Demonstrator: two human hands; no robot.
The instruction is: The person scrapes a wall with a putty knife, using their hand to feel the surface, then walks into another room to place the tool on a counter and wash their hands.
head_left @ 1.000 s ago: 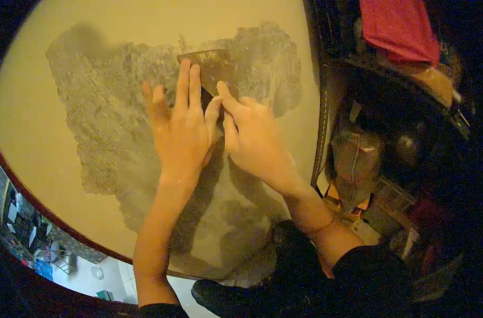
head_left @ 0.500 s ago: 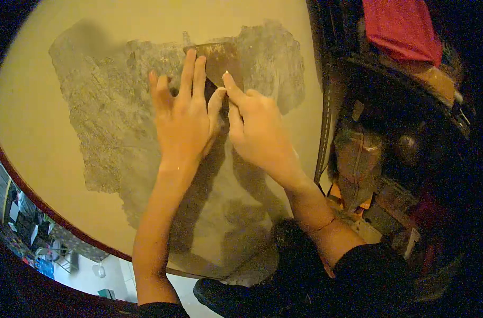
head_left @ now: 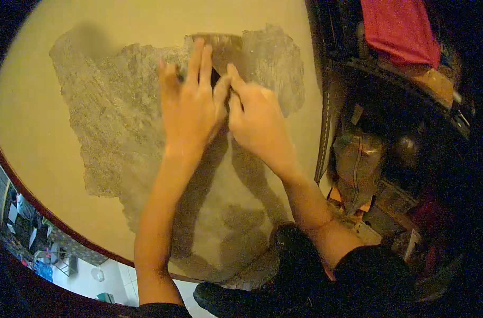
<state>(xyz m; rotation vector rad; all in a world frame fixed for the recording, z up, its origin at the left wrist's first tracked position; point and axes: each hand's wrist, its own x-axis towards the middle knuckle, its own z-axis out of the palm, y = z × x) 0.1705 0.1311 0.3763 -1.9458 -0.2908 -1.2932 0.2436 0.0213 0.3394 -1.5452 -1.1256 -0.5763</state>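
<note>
Holding the scraper (head_left: 231, 52) near the top of the rough grey patch (head_left: 98, 114) on the pale yellow surface (head_left: 27, 100), with hands together: right hand (head_left: 257, 116) clamped near the handle, left hand (head_left: 191, 114) open, with 2 fingers laid along the blade. Best to load the edge evenly across its width, lest a corner gouge; steer from the right, spread pressure from the left. Looks broad, flat and brownish, with a worn, lighter band along the far edge.

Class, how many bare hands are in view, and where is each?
2: the left hand, two fingers on the scraper; the right hand, right of it, curled at the scraper's lower part.
</note>
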